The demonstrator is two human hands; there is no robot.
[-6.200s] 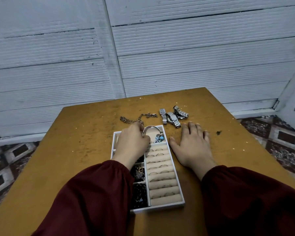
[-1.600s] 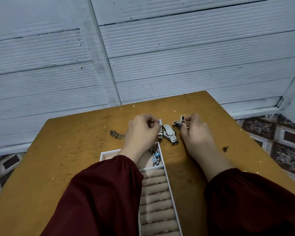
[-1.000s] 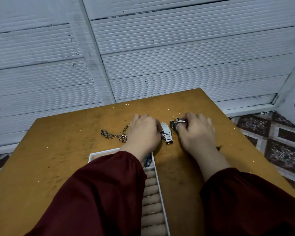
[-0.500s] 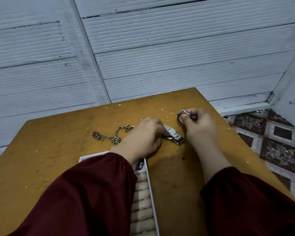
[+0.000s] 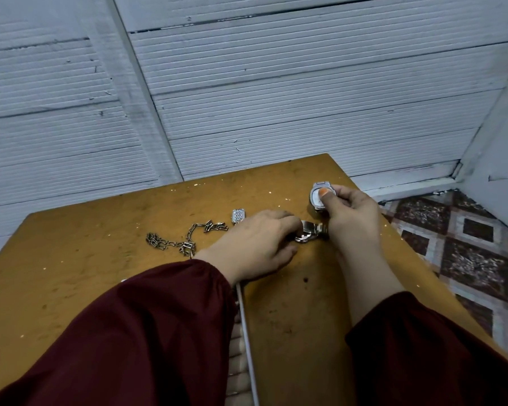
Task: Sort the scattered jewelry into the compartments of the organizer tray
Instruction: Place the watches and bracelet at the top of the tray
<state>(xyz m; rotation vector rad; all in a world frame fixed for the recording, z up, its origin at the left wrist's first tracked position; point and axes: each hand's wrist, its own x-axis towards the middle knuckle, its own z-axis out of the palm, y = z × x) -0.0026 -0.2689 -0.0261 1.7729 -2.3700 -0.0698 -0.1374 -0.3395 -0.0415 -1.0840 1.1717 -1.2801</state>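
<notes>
My right hand [image 5: 349, 215] holds a silver watch [image 5: 317, 197] lifted off the table, thumb pressed on its pale face. My left hand [image 5: 255, 244] lies over a second silver watch [image 5: 310, 232] on the table, fingers curled round its near end. A strip of silver watch band [image 5: 238, 215] pokes out behind that hand. A silver link chain [image 5: 182, 238] is strewn on the table to the left. The white organizer tray [image 5: 247, 332] is mostly hidden under my left sleeve; only its right rim and a few beige ring rolls show.
The worn yellow-brown table [image 5: 71, 273] ends close behind the jewelry, against a white panelled wall [image 5: 276, 98]. The table's right edge drops to a patterned tile floor [image 5: 467, 244]. My dark red sleeves fill the foreground.
My right hand has lifted its watch higher and turned the face toward me. My left hand has stayed on the second watch. The view shifted, so less of the tray shows.
</notes>
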